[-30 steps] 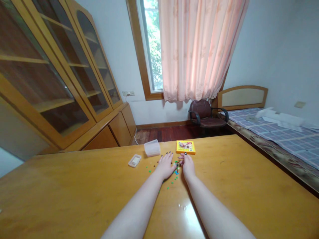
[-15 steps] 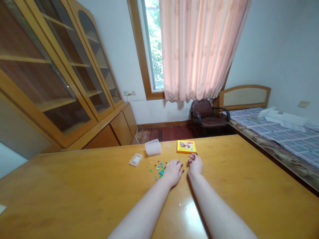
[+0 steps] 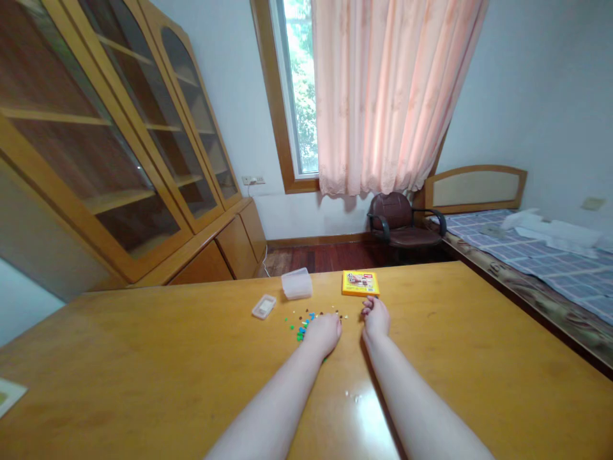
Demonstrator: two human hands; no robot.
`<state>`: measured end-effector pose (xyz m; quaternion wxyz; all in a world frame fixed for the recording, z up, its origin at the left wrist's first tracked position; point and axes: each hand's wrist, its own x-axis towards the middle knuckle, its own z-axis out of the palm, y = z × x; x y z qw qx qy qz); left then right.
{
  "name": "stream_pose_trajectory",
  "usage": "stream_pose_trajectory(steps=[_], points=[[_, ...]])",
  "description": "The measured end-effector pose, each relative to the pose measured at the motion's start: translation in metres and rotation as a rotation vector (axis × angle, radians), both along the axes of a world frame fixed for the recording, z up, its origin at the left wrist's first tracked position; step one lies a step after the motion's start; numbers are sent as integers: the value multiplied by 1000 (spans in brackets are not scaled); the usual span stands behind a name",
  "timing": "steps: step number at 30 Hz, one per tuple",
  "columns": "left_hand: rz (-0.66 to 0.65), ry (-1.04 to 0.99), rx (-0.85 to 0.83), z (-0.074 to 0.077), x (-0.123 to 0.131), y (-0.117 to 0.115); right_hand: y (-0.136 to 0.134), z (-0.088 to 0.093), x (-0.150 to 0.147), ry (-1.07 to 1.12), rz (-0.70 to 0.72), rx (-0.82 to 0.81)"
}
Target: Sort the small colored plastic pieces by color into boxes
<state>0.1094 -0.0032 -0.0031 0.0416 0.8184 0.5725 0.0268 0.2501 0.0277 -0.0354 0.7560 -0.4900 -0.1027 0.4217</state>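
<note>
Small blue, green, brown and white plastic pieces [image 3: 301, 332] lie scattered on the wooden table. Over their right side rests my left hand [image 3: 322, 333], back up, its fingers curled under and covering some of the pieces. Whether anything is in its grasp is hidden. To the right, my right hand [image 3: 377, 317] lies turned on its side, fingertips bent together in a pinch. Anything between them is too small to make out. Just beyond that hand is a flat yellow box [image 3: 360, 283] with a printed picture.
A clear plastic container [image 3: 297, 283] stands near the table's far edge, with a shallow lid-like tray [image 3: 264, 306] at its left. Behind the table [image 3: 167, 377] are a brown armchair [image 3: 402, 220], a bed [image 3: 507, 236] and a glass-door cabinet [image 3: 124, 160]. A pale card [image 3: 12, 396] lies at far left.
My left hand has drawn in its fingers and shifted slightly left over the pieces, baring some brown and white ones beyond it. The right hand stays almost still. The view has shifted slightly.
</note>
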Motion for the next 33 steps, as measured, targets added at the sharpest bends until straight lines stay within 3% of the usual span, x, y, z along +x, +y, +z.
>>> stream_pose_trajectory(steps=[7,12,15,19,22,25,28,33], points=[[-30,-220,-7,29,-57,-12,0,-1,1,-9,29,-2],[-168,-233,-51,17,-98,-50,0,1,-5,-50,93,5],[-159,-121,-141,3,-105,-62,-4,1,-16,-332,298,52],[24,-54,-74,-8,-106,-48,-16,0,-31,-862,612,114],[103,-41,-72,-9,-104,-29,-24,0,-34,-1061,767,129],[30,-45,-81,-10,-98,-17,-28,0,-36,-1164,851,132],[-104,-73,-65,-13,-83,-11,-28,-3,-41,-1074,871,149],[-160,-117,-19,-19,-49,-10,-15,-15,-48,-569,717,173]])
